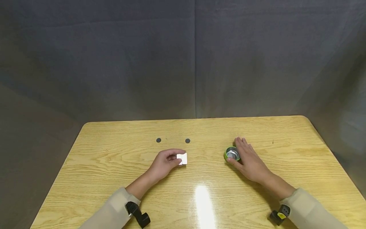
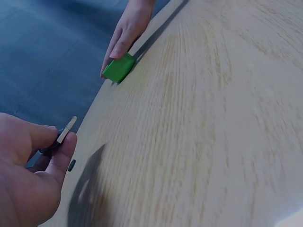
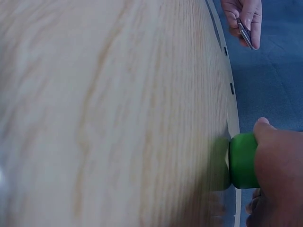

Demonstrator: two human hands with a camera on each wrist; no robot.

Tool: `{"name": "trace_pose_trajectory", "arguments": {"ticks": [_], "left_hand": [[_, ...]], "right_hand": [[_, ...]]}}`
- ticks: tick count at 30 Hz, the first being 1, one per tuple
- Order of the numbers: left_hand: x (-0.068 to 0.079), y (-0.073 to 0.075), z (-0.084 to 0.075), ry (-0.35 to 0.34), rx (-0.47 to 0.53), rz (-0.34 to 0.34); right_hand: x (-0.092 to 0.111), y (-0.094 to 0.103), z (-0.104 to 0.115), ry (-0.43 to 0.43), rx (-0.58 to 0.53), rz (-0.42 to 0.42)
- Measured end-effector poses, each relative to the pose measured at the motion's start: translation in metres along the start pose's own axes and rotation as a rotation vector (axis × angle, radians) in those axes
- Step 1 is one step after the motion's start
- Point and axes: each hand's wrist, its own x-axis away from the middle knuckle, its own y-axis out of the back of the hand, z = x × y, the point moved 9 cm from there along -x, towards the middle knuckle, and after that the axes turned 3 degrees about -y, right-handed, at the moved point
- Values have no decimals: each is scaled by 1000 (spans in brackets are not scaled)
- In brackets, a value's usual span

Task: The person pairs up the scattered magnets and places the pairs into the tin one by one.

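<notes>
My left hand (image 1: 163, 164) pinches a small white flat piece with a seam down its middle (image 1: 184, 158) between thumb and fingers, above the table. Edge-on in the left wrist view, this piece (image 2: 66, 130) looks thin and pale. To the right, a small green bowl with a shiny metal inside (image 1: 233, 153) stands on the table. My right hand (image 1: 251, 162) grips its right side, thumb at the near rim and fingers round the far side. The right wrist view shows the bowl's smooth green outer wall (image 3: 243, 161), partly hidden by this hand.
Two small black discs lie on the wooden table (image 1: 114, 184) beyond my left hand, one on the left (image 1: 158, 140) and one on the right (image 1: 187, 140). A dark grey cloth (image 1: 194, 63) hangs behind the table and along its sides.
</notes>
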Motion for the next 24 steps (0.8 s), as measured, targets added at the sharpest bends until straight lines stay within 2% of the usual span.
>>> {"name": "trace_pose_trajectory", "arguments": {"ticks": [14,24], "left_hand": [[-9,-10,-4,-4,50,23],[-20,-20,-14,-21,64,38]], "right_hand": [[1,1,0,15,4,-15],[0,-1,-2,2,3,2]]}}
